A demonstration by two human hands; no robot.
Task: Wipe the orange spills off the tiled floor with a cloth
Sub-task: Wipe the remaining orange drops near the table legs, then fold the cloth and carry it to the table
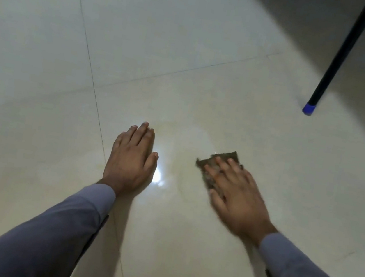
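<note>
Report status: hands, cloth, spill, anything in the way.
Left hand flat on the floor, holding nothing. Right hand pressing the cloth onto the tile, fingers straight. Faint orange smear between the hands. Chair leg far right, clear of the work.

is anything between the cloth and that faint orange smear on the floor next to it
Nothing visible. The right hand presses the cloth flat on the floor, and the faint smear lies just to its left on bare tile. The left hand rests flat beyond the smear, not in the path.

Tiled floor [189, 56], cloth [225, 159], perhaps damp.
</note>
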